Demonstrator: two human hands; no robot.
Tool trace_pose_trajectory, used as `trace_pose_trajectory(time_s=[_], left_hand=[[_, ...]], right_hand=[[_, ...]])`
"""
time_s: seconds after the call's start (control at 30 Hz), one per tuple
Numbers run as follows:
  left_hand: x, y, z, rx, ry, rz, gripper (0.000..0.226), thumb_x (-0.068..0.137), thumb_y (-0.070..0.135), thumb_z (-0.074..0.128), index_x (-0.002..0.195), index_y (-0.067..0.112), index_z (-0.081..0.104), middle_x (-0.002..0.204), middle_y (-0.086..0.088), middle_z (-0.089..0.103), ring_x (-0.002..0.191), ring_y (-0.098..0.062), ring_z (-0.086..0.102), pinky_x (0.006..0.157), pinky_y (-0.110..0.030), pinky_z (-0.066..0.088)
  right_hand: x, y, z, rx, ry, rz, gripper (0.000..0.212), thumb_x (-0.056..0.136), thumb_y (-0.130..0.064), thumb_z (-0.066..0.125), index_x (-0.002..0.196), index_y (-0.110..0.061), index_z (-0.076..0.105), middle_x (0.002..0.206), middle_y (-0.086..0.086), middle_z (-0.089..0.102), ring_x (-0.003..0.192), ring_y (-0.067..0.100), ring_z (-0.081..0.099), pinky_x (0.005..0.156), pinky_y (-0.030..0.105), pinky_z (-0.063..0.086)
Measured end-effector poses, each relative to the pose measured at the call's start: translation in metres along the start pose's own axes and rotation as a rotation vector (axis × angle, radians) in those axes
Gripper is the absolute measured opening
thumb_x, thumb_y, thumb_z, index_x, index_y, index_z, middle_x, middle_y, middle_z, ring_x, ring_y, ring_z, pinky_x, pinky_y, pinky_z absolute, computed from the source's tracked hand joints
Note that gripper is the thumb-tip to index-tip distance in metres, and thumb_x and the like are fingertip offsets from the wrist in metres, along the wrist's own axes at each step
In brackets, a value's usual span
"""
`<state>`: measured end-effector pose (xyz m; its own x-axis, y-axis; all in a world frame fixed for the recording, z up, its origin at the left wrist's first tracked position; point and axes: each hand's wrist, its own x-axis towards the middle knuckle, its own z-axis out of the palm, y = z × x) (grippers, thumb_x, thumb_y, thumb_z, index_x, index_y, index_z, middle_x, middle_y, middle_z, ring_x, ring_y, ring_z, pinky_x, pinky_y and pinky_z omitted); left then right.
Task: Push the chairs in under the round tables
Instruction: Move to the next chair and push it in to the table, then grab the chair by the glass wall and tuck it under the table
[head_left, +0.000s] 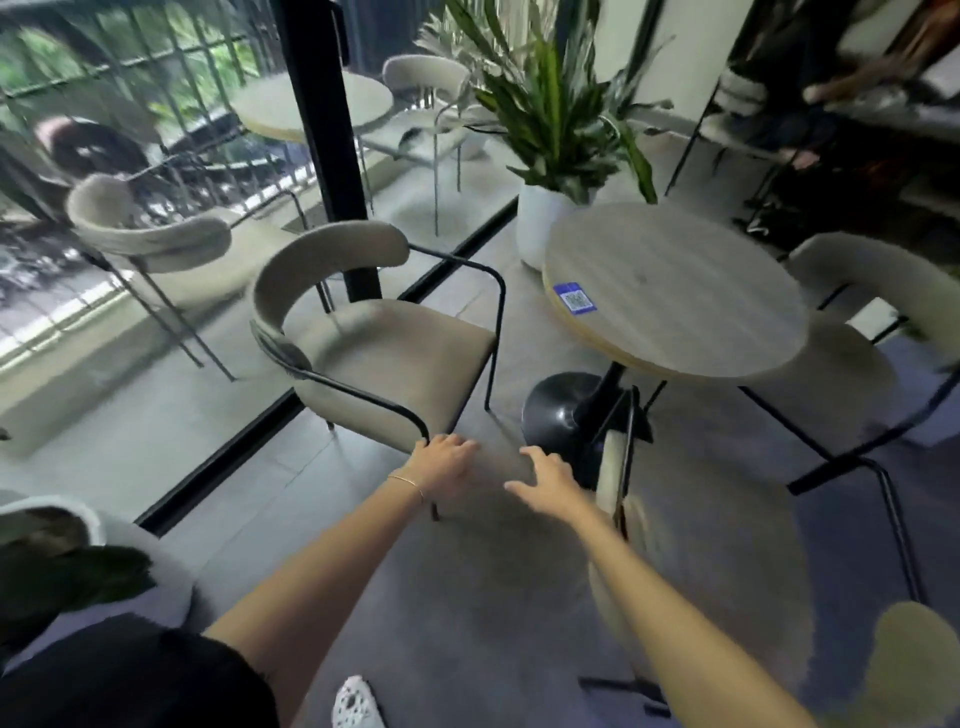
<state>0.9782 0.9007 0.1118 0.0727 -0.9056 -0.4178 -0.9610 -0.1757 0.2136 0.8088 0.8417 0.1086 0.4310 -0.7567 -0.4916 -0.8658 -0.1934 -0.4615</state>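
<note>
A round wooden table (675, 291) on a black pedestal base (558, 410) stands right of centre, with a blue sticker near its left edge. A beige chair (395, 348) with a black metal frame stands left of it, pulled away from the table. My left hand (444, 465) rests at the chair's near front corner, touching the frame, fingers spread. My right hand (545, 480) hovers open beside it, holding nothing. A second beige chair (696, 530) is close under my right arm, blurred. A third chair (878, 312) stands at the table's right side.
A glass wall with a black pillar (327, 145) runs along the left; another round table (311, 109) and chairs stand behind it. A potted plant in a white pot (540, 223) stands behind the table. A grey pot (104, 566) is at lower left.
</note>
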Motion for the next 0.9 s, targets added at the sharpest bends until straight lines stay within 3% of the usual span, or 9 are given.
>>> trace_pose_trajectory(time_s=[0.33,0.9], left_hand=[[-0.011,-0.213,-0.072,0.006,0.07,-0.131,0.053,0.095,0.033,0.045,0.145,0.02,0.034,0.148,-0.007,0.041,0.135,-0.029,0.04,0.106,-0.045,0.036],[0.149,-0.403,-0.165,0.014,0.034,-0.126,0.055,0.094,0.034,0.047,0.146,0.021,0.034,0.146,-0.009,0.043,0.132,-0.032,0.042,0.109,-0.045,0.036]], right_hand=[[0.073,-0.183,0.06,-0.056,0.027,-0.038,0.062,0.089,-0.039,0.056,0.143,-0.017,0.032,0.142,0.017,0.039,0.135,0.034,0.031,0.109,0.041,0.03],[0.265,-0.367,0.086,0.058,0.034,-0.088,0.061,0.089,-0.034,0.056,0.143,-0.014,0.033,0.14,0.016,0.04,0.133,0.033,0.031,0.106,0.043,0.033]])
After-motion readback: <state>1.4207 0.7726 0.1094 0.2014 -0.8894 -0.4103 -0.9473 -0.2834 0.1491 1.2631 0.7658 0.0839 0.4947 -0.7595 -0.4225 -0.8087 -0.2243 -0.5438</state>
